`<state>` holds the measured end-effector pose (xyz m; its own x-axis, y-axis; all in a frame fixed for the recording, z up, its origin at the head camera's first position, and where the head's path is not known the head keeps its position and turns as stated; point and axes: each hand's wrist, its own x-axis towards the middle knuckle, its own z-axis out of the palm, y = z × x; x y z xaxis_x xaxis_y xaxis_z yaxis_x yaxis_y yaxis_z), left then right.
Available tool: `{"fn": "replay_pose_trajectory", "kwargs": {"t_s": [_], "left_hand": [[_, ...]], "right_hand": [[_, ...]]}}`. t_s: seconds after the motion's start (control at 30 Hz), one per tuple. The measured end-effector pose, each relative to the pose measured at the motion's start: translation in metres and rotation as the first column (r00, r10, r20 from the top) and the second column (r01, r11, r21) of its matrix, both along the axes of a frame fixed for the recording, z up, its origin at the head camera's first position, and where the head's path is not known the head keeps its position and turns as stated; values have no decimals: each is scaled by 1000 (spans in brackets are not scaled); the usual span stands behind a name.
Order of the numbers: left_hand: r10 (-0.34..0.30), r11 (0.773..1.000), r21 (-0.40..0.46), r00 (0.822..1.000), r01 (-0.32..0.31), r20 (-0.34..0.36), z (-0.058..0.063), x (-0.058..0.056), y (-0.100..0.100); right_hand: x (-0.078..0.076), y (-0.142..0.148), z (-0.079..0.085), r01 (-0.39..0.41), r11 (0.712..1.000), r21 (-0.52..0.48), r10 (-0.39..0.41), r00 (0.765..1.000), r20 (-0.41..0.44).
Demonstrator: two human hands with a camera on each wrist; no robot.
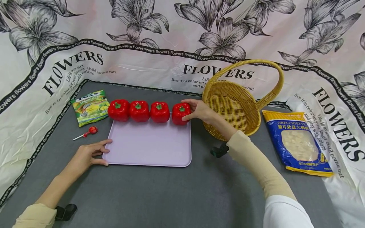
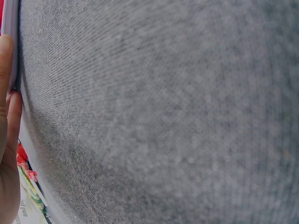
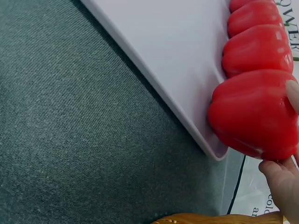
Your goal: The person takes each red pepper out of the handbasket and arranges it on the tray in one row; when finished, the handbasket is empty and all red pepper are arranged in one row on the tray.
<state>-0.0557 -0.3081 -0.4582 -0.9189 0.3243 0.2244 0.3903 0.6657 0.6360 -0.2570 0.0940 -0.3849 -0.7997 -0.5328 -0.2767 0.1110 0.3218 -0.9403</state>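
Observation:
My right hand [image 1: 201, 111] grips a red bell pepper [image 1: 180, 114] with a short green stem, thumb on its near side and fingers behind. This pepper is at the back right corner of a pale lilac tray [image 1: 148, 145], as the right wrist view also shows. Left of it stand three more red peppers [image 1: 159, 112] in a row along the tray's back edge. At the tray's left edge, near the front corner, my left hand [image 1: 89, 155] touches the rim with fingers extended and thumb apart. In the left wrist view, only part of this hand [image 2: 7, 126] appears.
A yellow wicker basket [image 1: 232, 106] with a tall handle stands behind my right forearm. Farther right lies a blue and yellow pasta bag [image 1: 299, 142]. On the left are a green packet [image 1: 90, 107] and a red lollipop [image 1: 92, 129]. A flower-printed cloth [image 1: 137, 69] borders the grey table.

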Motion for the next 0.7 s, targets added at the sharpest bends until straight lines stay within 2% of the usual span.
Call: {"fn": "replay_pose_trajectory", "kwargs": {"t_s": [0.27,0.7], "left_hand": [[2,1000,10,1000,-2,8,0,0,0],[9,1000,13,999,-9,32,1,0,1]], "right_hand": [[1,4,3,-86,992,89,93,993,-78],[1,14,7,-169,981,93,181,972,-150]]}}
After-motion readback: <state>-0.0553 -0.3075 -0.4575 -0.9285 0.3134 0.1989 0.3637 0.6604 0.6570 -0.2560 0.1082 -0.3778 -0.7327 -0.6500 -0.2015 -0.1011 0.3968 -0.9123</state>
